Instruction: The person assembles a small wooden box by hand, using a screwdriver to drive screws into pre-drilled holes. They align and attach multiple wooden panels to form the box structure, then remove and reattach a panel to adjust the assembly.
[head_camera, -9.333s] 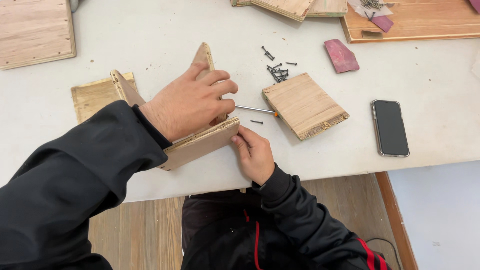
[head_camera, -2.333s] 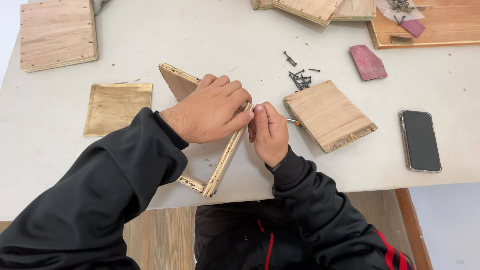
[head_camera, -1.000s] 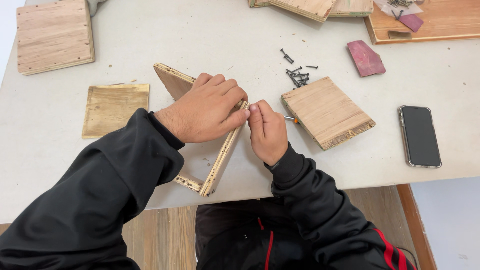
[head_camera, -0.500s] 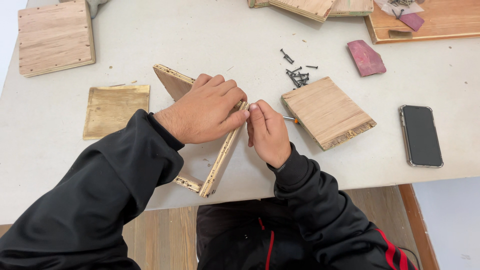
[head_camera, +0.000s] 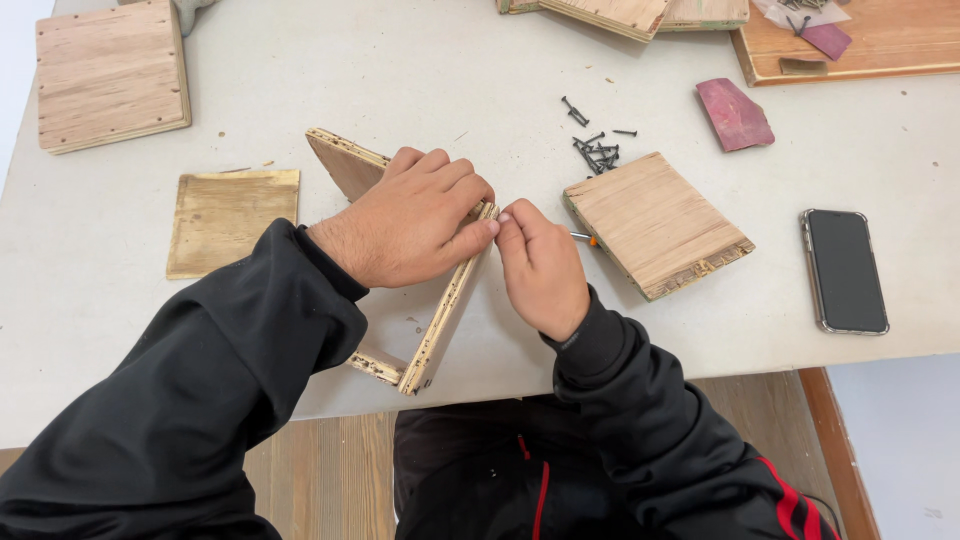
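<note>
The pale grey tabletop (head_camera: 300, 90) carried everything, and near the middle of its near edge stood the half-built plywood corner of two boards joined at an angle (head_camera: 440, 320), one board on edge and running out toward that near edge. The left hand (head_camera: 410, 225) lay over the top of the joint, fingers curled down and pressing on the upper edge, so it was closed on the wood. The right hand (head_camera: 540, 265) was pinched shut just beside it, fingertips meeting at the board's end; what it pinched was hidden, though a thin metal tool shaft with an orange collar (head_camera: 583, 239) showed beyond the knuckles. The risk, as I judged it, was that the upright board could tip or slide if the left hand eased off, since only that hand steadied it. A small fastener (if one was there) could slip from the pinch and skew. The thick square plywood block (head_camera: 655, 225) sat touching the shaft, crowding the right hand. A heap of dark screws (head_camera: 597, 152) lay behind it, and a black phone (head_camera: 845, 270) lay toward the right edge.
</note>
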